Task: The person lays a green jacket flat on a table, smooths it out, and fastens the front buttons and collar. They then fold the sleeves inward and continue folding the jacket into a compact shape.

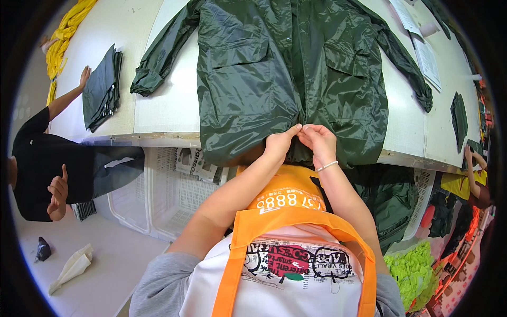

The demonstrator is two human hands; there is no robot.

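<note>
A dark green, shiny raincoat-like jacket (243, 79) is spread face up on the white table, its front zipper (302, 108) running down the middle. Its hem hangs over the near table edge. At the zipper's lower end my left hand (283, 141) pinches one side of the front with thumb and fingers. Close against it, my right hand (320, 142), a beaded bracelet on the wrist, pinches the other side. The fingertips of both hands nearly touch, and they hide the zipper's end. Flap pockets show on both front panels.
Left on the table (163, 113) lies a stack of folded dark green garments (103, 87), beside a co-worker's hand (85, 76). White crates (153, 195) stand below the edge. Papers (425, 58) and another folded piece (459, 119) lie right. Dark garments (385, 195) fill a crate below.
</note>
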